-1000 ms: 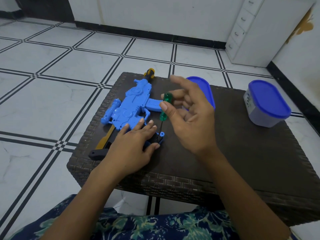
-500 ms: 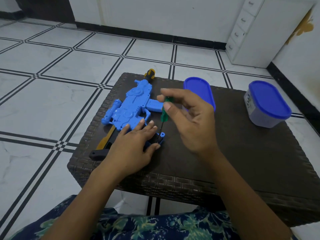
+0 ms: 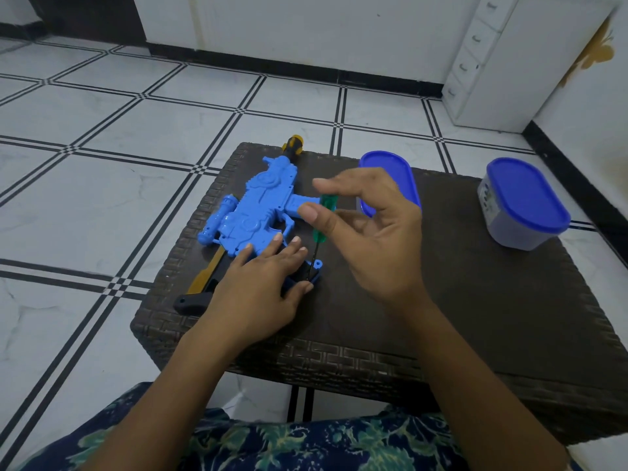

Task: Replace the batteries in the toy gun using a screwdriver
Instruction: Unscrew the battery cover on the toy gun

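A blue toy gun [image 3: 258, 212] lies flat on the left half of a dark wicker table [image 3: 475, 300]. My left hand [image 3: 261, 287] rests flat on the gun's grip end, fingers straight, covering most of it. My right hand [image 3: 370, 229] pinches the green handle of a small screwdriver [image 3: 323, 219] between thumb and fingertips. The screwdriver stands almost upright, its thin shaft pointing down into the blue grip part [image 3: 314, 271] by my left fingertips.
A blue oval lid [image 3: 404, 168] lies behind my right hand. A closed blue-lidded container [image 3: 523, 205] stands at the table's right. A second, yellow-and-black screwdriver handle [image 3: 293, 146] pokes out behind the gun. A yellow and black piece [image 3: 204, 283] lies under the gun's near-left end.
My right hand's fingers have closed from spread to a pinch on the green handle and turned around it. The left hand and the gun have stayed put.
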Demonstrator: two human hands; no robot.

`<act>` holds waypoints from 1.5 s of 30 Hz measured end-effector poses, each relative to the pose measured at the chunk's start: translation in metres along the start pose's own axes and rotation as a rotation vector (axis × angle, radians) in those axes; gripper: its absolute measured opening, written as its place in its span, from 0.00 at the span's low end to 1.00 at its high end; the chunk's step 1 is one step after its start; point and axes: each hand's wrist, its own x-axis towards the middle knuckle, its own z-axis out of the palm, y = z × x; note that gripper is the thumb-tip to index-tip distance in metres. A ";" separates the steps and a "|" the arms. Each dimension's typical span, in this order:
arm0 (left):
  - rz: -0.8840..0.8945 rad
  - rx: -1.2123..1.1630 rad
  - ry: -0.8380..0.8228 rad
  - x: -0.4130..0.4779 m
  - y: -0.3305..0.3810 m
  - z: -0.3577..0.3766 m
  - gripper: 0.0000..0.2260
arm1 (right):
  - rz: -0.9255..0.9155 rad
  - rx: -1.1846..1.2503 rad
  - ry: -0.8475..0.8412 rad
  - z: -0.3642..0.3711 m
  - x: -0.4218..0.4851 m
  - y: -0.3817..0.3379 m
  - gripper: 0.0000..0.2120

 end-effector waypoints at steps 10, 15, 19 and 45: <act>-0.049 -0.131 -0.016 0.004 0.007 0.000 0.25 | 0.035 0.029 0.007 -0.002 -0.001 0.002 0.09; -0.050 -0.147 -0.020 0.004 0.006 0.000 0.26 | -0.013 0.025 0.060 -0.001 0.002 0.001 0.11; -0.044 -0.130 -0.017 0.004 0.006 0.000 0.26 | 0.078 0.089 0.039 -0.002 0.001 0.000 0.11; -0.020 -0.051 0.002 0.003 0.007 0.000 0.25 | 0.002 -0.017 0.008 0.000 -0.004 0.008 0.13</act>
